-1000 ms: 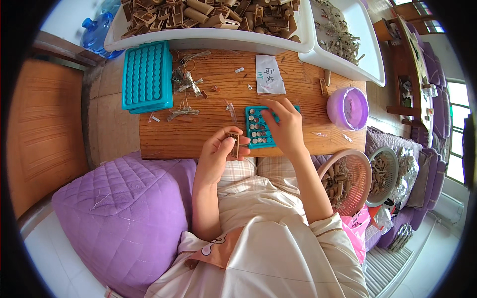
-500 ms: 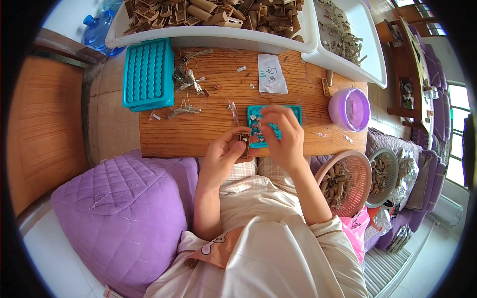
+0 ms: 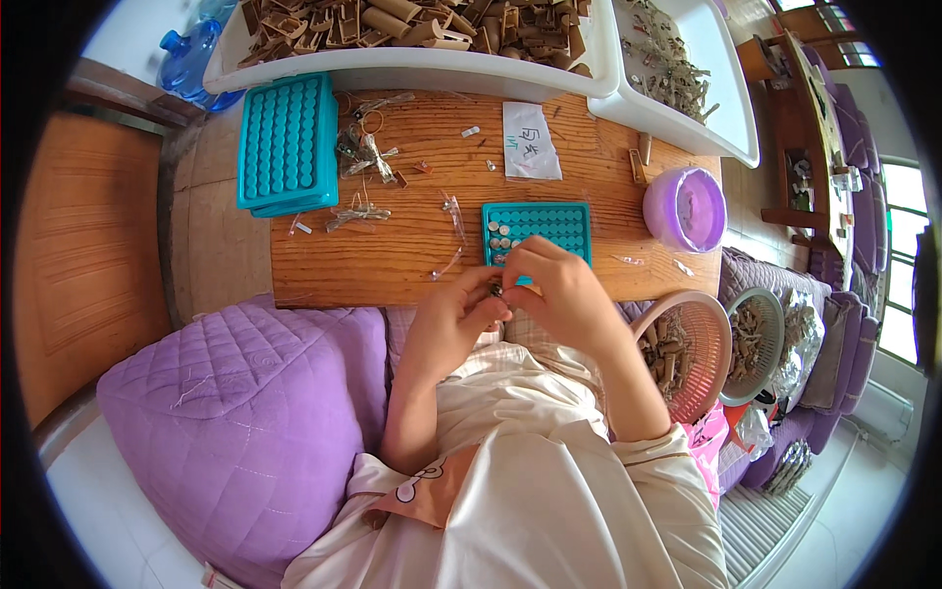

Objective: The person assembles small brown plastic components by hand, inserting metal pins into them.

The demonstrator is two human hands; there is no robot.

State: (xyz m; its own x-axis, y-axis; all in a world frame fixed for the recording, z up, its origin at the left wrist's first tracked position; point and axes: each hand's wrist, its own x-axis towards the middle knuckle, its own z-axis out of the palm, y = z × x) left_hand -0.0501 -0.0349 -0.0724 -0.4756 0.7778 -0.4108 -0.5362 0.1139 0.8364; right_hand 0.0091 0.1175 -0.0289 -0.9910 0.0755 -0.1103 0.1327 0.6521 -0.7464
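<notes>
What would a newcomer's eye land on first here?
Probably the white tub at the top, heaped with brown curved pieces. Next, the big quilted purple cover at lower left. Then, near the centre, the left hand and right hand, close together by a turquoise tray.

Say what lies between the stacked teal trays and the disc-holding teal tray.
In the head view: bundled wires, small brown pieces and clear plastic strips.

Held piece (image 3: 497, 291) mostly buried, seemingly dark | right hand (image 3: 564, 288) masking part of teal tray (image 3: 564, 222) | white bin (image 3: 392, 76) cropped up top
</notes>
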